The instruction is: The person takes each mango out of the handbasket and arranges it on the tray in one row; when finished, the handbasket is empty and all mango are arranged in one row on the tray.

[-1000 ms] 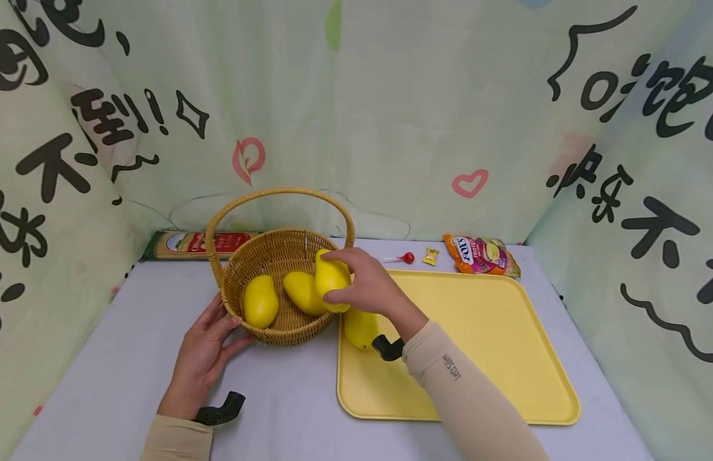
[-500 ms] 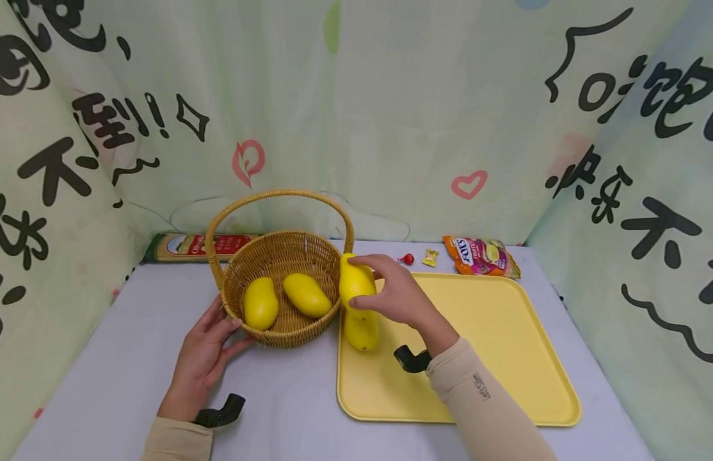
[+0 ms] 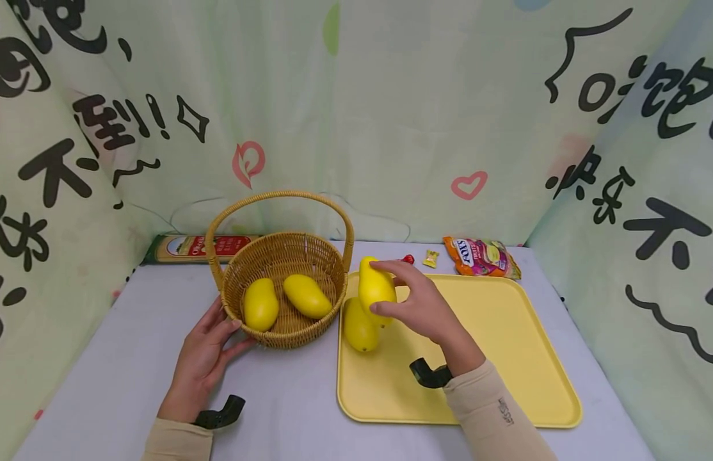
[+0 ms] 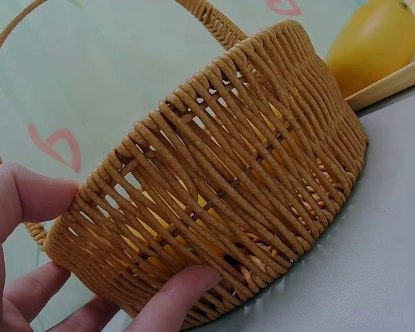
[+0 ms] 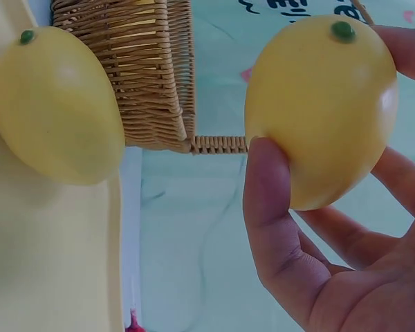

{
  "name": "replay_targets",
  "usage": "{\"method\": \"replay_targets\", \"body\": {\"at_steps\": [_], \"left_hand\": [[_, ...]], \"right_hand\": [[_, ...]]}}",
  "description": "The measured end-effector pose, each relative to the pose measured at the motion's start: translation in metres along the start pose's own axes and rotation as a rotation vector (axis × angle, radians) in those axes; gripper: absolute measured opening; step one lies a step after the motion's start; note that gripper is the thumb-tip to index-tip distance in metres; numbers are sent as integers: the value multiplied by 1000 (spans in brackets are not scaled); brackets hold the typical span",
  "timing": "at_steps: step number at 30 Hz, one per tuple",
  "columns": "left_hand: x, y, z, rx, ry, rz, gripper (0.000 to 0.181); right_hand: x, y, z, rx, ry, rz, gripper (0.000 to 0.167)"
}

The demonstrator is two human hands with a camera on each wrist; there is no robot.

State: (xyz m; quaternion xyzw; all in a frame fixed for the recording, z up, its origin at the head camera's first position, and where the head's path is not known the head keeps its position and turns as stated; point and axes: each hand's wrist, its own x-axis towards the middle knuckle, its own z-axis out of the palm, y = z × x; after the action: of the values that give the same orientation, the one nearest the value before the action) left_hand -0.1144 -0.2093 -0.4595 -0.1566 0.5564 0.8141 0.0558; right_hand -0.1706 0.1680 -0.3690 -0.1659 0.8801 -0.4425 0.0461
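Bearing small black lettering too tiny to read, the right sleeve [image 3: 495,406] lies nearest, across the front rim of a yellow tray [image 3: 489,390] on the tabletop [image 3: 287,403]'s right half. The left hand [image 3: 203,358] cups the near-left wall of a wicker basket [image 3: 301,336], fingers spread; two mangoes [image 3: 260,304] sit apart inside. Over the tray's left part, the right hand [image 3: 422,304] pinches a raised mango [image 3: 377,289] between thumb and fingers; another mango [image 3: 359,326] lies on the tray by its left edge. Along the tabletop's far edge — left to right — are a green-ended packet [image 3: 180,250], its white-on-red word perhaps starting "Ol", a partly hidden red lollipop [image 3: 408,259], a yellow-wrapped sweet [image 3: 430,258] and, toward the right corner, a bag [image 3: 483,257] reading "FOX'S". Behind hangs a pale curtain [image 3: 391,115] with black characters.
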Motion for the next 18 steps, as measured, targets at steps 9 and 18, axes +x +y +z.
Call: {"method": "replay_targets", "body": {"at_steps": [9,18], "left_hand": [[0,0,0,-1,-4,6,75],[-1,-1,0,-1,-12,8,76]], "right_hand": [[-15,18,-4,47,7,38,65],[-28,31,-9,80,27,87,65]]}}
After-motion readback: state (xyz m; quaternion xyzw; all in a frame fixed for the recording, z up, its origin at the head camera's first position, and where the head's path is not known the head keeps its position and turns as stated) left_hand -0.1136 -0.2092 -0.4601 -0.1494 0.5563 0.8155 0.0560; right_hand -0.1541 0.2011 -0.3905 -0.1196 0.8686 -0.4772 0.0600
